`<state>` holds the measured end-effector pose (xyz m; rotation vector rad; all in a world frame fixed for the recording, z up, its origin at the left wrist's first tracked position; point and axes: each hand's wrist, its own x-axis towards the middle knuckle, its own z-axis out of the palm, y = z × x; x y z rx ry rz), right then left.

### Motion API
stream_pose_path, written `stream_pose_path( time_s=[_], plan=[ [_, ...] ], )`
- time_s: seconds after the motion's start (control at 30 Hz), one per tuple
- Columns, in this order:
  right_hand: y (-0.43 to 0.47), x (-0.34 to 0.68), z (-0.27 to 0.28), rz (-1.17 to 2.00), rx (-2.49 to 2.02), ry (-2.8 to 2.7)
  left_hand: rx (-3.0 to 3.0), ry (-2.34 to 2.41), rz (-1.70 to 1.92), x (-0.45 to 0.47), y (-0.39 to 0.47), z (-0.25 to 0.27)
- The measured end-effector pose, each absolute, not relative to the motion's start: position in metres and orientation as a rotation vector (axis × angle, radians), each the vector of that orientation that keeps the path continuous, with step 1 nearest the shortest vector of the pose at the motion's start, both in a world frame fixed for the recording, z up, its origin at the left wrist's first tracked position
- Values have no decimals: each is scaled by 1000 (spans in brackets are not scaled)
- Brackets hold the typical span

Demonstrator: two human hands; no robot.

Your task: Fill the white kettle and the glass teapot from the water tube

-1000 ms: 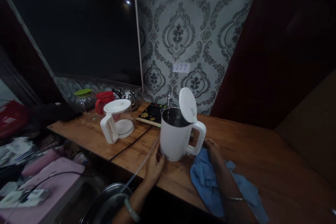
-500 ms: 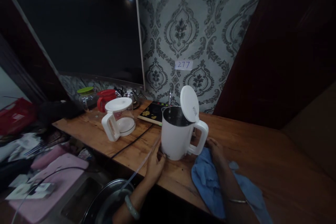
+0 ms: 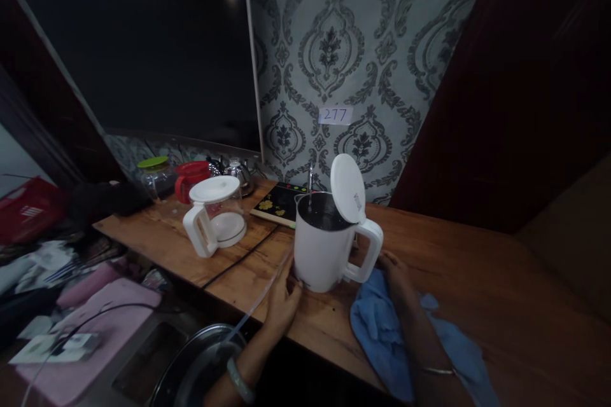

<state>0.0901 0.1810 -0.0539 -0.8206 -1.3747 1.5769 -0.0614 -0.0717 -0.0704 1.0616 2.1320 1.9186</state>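
Observation:
A white electric kettle (image 3: pixel 321 254) stands upright on the wooden table, its round lid (image 3: pixel 347 189) tipped up and its handle to the right. Against the kettle's lower left side is my left hand (image 3: pixel 282 297), thumb in front and fingers along the wall. A thin metal spout (image 3: pixel 310 178) rises behind the kettle's mouth, over the dark inside. My right hand (image 3: pixel 398 280) lies to the right of the handle, beside and partly over a crumpled blue cloth (image 3: pixel 379 331). Its fingers reach out loosely toward the kettle; their tips are hard to see.
Left of the kettle stand a glass jug with white lid (image 3: pixel 214 191), a red-lidded jug (image 3: pixel 191 179) and a green-lidded jug (image 3: pixel 155 172). A black panel (image 3: pixel 274 203) lies behind. A clear tube (image 3: pixel 251 313) runs into a round metal basin (image 3: pixel 191 356) below the table edge.
The view has shifted slightly. Both hands, the kettle and the cloth stay in practically the same positions.

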Motion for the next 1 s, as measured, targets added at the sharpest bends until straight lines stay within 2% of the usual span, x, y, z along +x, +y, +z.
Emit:
stream_pose_path(
  time_s=[0.4,1.0],
  plan=[
    [176,93,-46,1690,-869,-1324,1018,2120,1917,-57,-71,-65],
    [174,94,-44,1650,-869,-1348,967,2080,1870,-58,-74,-63]
  ],
)
